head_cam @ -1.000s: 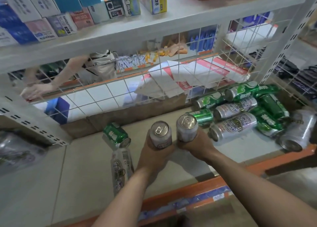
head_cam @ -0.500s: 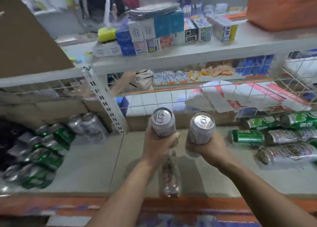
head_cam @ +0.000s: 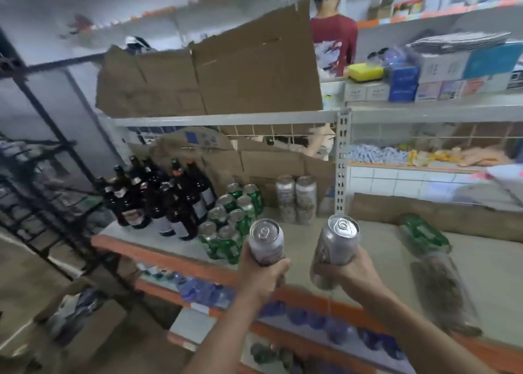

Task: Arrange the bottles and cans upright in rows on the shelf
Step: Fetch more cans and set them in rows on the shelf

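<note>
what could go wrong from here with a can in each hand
Both hands are full: the left hand grips the left silver can, the right hand the right silver can, so neither can steady a wobble. Setting them beside the tightly packed green cans may topple some toward the brown bottles. The silver cans at the back seem stacked two high and easy to knock.

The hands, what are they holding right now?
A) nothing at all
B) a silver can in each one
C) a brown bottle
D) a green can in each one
B: the left hand grips a silver can and the right hand grips a second silver can, both with their tops up.
</note>
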Available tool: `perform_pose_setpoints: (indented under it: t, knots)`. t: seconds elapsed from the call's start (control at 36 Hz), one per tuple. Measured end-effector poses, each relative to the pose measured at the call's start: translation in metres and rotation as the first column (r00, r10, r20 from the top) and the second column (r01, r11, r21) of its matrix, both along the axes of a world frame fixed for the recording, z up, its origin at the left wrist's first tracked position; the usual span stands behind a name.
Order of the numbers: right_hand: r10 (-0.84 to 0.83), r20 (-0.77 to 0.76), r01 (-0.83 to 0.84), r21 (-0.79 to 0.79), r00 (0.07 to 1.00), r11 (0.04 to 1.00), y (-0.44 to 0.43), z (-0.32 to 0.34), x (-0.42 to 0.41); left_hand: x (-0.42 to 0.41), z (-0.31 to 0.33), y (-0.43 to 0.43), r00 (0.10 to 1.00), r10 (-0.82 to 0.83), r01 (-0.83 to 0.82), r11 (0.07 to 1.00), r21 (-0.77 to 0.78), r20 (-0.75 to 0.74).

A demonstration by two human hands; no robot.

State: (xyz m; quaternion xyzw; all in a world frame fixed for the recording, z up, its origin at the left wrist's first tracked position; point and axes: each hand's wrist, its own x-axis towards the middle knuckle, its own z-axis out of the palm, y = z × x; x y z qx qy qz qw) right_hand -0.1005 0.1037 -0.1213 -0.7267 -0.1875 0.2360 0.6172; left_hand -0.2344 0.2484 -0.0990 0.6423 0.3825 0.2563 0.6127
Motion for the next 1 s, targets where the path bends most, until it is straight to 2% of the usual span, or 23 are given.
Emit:
perform_pose_setpoints:
  t: [0.17, 0.33, 0.47, 0.58, 0.67, 0.86, 1.0]
  knots:
    - [-0.036, -0.045, 0.035, -0.027, 0.998, 0.999, 0.026, -0.007, -0.037, -0.023, -0.013, 0.03, 0.999, -0.026, 0.025, 0.998, -0.055, -0.02]
    - [-0.105, -0.042, 0.104, -0.027, 0.994, 0.994, 0.028, -0.005, -0.021, -0.002, -0.025, 0.045, 0.995, -0.054, 0.043, 0.99, -0.132, -0.082]
    - [-0.099, -0.062, 0.095, -0.061, 0.993, 0.994, 0.032, -0.018, 0.011, 0.028, -0.03, 0.049, 0.99, -0.07, 0.054, 0.99, -0.131, -0.119]
    - [-0.069, -0.116, 0.055, -0.113, 0.991, 0.992, 0.041, -0.041, 0.039, 0.055, -0.041, 0.057, 0.985, -0.069, 0.056, 0.995, -0.086, -0.161]
    - [-0.037, -0.1, 0.022, -0.148, 0.994, 0.989, 0.053, -0.057, 0.061, 0.076, -0.051, 0.067, 0.983, -0.052, 0.044, 0.998, -0.05, -0.175]
    - [0.054, -0.125, -0.075, -0.17, 0.991, 0.983, 0.087, -0.072, 0.094, 0.117, -0.081, 0.096, 0.983, -0.041, 0.03, 0.998, -0.059, -0.178]
    - [0.026, -0.092, -0.039, -0.138, 0.995, 0.99, 0.116, -0.077, 0.109, 0.138, -0.075, 0.108, 0.978, -0.085, 0.077, 0.996, -0.045, -0.19]
